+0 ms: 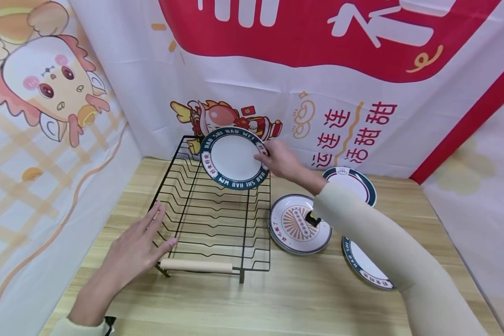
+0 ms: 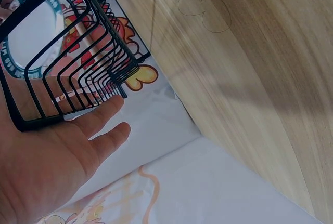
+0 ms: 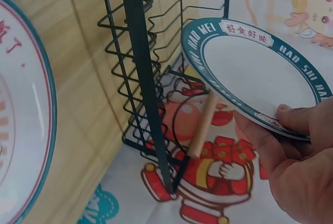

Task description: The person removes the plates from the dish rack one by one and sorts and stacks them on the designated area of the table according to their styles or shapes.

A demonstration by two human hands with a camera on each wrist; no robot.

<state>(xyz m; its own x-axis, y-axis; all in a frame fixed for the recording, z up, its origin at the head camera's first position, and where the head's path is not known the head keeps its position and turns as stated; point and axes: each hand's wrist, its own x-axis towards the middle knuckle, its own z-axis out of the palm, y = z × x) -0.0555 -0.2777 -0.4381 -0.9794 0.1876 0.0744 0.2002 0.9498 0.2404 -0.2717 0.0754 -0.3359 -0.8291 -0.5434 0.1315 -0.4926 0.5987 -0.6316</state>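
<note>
My right hand grips the rim of a white plate with a green lettered border, thumb on its face. In the head view the plate is over the far end of a black wire dish rack; the right wrist view shows it tilted, beside the rack's wires. At the rack's left front corner, my left hand lies against the side with its fingers extended. The left wrist view shows that hand along the rack's dark frame.
Right of the rack sits a short stack of patterned plates. A red-and-green-rimmed plate lies behind it, and a green-bordered plate is partly under my right sleeve. A wooden handle spans the rack's front. Printed cloth hangs behind the wooden table.
</note>
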